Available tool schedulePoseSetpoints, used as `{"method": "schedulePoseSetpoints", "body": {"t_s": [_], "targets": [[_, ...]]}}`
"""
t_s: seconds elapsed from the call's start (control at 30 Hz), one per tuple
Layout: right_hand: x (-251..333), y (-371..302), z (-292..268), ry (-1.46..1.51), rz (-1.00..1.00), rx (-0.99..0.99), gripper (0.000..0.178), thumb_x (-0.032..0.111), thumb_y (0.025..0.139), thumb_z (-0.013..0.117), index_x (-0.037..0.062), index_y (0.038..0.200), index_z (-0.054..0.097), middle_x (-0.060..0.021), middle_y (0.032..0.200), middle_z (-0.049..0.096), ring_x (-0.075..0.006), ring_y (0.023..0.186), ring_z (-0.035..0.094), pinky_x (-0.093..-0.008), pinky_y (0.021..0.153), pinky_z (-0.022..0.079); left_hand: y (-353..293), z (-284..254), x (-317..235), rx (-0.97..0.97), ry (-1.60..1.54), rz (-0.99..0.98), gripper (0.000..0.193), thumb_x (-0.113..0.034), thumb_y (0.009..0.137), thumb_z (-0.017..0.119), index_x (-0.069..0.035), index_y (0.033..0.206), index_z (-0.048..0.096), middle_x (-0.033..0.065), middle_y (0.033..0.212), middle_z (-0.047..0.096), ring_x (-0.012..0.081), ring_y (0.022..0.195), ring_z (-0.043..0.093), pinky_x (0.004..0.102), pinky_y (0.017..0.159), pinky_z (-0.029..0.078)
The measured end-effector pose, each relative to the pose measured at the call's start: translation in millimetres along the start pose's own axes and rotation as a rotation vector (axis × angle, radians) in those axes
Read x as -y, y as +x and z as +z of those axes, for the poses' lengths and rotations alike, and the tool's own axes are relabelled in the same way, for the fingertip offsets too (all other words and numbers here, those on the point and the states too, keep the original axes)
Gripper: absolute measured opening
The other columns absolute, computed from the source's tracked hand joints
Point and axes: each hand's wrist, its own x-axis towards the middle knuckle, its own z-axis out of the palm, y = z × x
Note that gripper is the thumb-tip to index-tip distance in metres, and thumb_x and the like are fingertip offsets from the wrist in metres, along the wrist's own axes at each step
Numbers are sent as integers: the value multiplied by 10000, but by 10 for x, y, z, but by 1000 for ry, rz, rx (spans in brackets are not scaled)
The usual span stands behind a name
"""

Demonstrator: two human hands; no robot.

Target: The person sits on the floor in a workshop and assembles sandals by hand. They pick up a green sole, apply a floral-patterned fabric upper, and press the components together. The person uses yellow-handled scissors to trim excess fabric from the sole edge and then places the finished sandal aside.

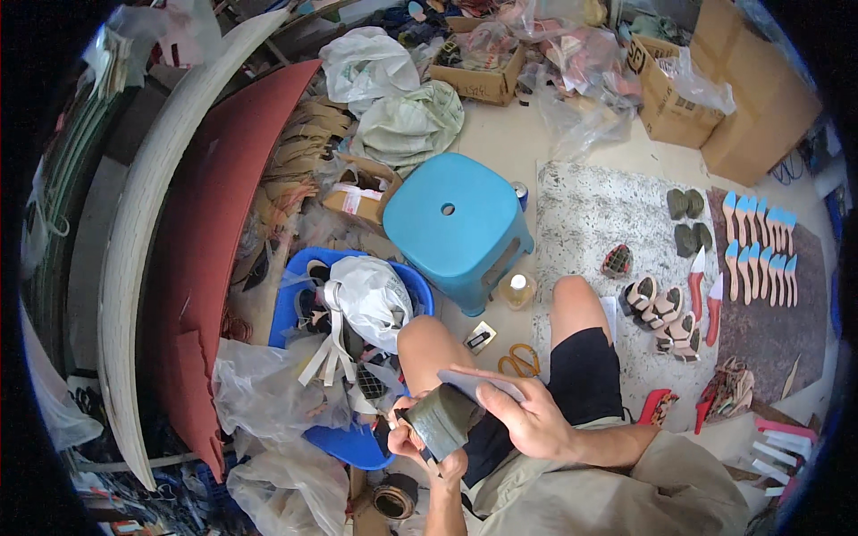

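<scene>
Dark grey-green wedge shoe sole (444,418) sits low in the lap, near edge of view — left hand (420,447) cupped under it, fingers closed around it as a brace. Right hand (527,415) pinches a thin pinkish-grey insole sheet (478,382) over its top. Blue plastic tub (357,442) crowds the left; turquoise plastic stool (456,228) stands beyond the knees — open floor only right.

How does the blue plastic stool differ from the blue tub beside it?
The blue plastic stool is a lighter teal; the blue tub is a deeper royal blue. The stool's flat top is bare, with a small round hole; the tub is open and stuffed with white plastic bags and straps. The stool is squarish, the tub rounded. Both are plastic and stand on the floor.
</scene>
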Motion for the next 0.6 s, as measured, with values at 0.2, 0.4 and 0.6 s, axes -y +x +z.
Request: {"method": "schedulePoseSetpoints", "body": {"t_s": [0.2,0.4,0.6], "targets": [[-63,-3,-24,19,102,-64,428,270,1051,450,-74,1267,583,-62,1055,672,-86,944,560,-263,850,462,-41,-33,81,-8,-111,-26,651,-174,807,747,-247,1270,295,138,1235,373,324,1092,504,490,922,461],[223,9,124,-244,117,-34,372,204,1027,512,-57,1281,586,-83,1115,681,-70,937,565,-264,858,470,33,18,90,49,-177,75,688,-38,769,710,-201,1277,276,154,1308,351,267,1140,460,448,980,399],[94,-25,170,-422,17,31,355,136,993,550,-34,1304,568,-182,1281,627,-208,1168,602,-383,1070,387,98,4,-17,91,53,47,730,21,758,741,-232,1265,281,145,1232,329,326,1126,495,456,940,446]]}}
